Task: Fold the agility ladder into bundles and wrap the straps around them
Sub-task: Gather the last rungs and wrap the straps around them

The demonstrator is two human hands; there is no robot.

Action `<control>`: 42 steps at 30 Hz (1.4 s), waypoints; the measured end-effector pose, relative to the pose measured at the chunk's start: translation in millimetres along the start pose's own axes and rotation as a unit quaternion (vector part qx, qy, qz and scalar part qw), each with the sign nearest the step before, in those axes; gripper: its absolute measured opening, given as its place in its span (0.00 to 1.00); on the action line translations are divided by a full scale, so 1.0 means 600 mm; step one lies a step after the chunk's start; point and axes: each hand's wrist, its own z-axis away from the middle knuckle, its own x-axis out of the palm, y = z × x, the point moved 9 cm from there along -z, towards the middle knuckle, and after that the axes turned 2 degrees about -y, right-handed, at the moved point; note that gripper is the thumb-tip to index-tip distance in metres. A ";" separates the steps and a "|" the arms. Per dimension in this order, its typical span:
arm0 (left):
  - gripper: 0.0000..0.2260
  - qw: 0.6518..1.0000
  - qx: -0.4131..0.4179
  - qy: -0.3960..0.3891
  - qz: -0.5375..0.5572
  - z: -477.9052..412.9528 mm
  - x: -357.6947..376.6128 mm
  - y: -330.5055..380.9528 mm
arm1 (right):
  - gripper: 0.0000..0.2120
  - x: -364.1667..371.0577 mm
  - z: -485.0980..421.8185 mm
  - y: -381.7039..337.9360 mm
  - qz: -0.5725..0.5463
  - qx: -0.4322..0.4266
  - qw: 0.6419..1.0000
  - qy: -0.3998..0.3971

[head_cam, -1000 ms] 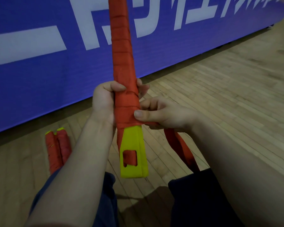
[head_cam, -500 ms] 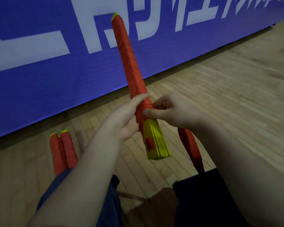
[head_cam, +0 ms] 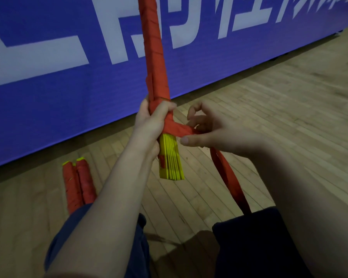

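Observation:
A ladder bundle (head_cam: 153,49) of stacked yellow rungs (head_cam: 171,157) stands upright in front of me, wound in red strap nearly to its lower end. My left hand (head_cam: 151,119) grips the bundle just above the bare yellow ends. The red strap (head_cam: 177,130) comes off the bundle to the right into my right hand (head_cam: 207,133), which pinches it. The strap's loose tail (head_cam: 231,181) hangs down from that hand to my right leg.
Two wrapped bundles (head_cam: 77,185) lie side by side on the wooden floor (head_cam: 269,117) by my left knee. A blue banner with white lettering (head_cam: 68,67) runs along the floor behind. My legs fill the bottom of the view.
The bundle has swung back upright and turned, its top now out of view. My left hand went from flat fingers to gripping it, and my right hand has drawn the strap out rightwards.

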 end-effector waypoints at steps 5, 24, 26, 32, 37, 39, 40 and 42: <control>0.09 1.000 0.010 0.013 -0.015 -0.015 -0.013 0.011 | 0.17 -0.005 0.003 -0.003 -0.021 -0.017 1.000 -0.006; 0.12 0.987 0.073 0.040 -0.134 -0.019 -0.025 0.017 | 0.04 -0.032 -0.007 0.022 0.021 0.010 0.995 0.100; 0.11 0.986 0.074 0.059 -0.140 -0.022 -0.032 0.016 | 0.05 -0.027 -0.005 0.012 0.046 -0.009 0.994 0.103; 0.15 0.985 0.053 0.104 -0.128 -0.024 -0.055 0.016 | 0.12 0.010 -0.016 0.018 0.079 -0.006 0.996 0.039; 0.10 0.984 0.055 0.117 -0.125 -0.025 -0.066 0.019 | 0.06 0.015 -0.025 0.017 -0.117 -0.010 0.987 0.112; 0.10 0.984 0.052 0.114 -0.126 -0.024 -0.066 0.018 | 0.10 0.028 -0.027 0.021 -0.178 0.012 0.982 0.056; 0.10 0.985 0.048 0.110 -0.124 -0.023 -0.064 0.017 | 0.13 0.033 -0.026 0.023 -0.185 0.024 0.982 0.026; 0.10 0.986 0.044 0.103 -0.126 -0.020 -0.060 0.016 | 0.15 0.031 -0.024 0.027 -0.183 0.037 0.982 -0.002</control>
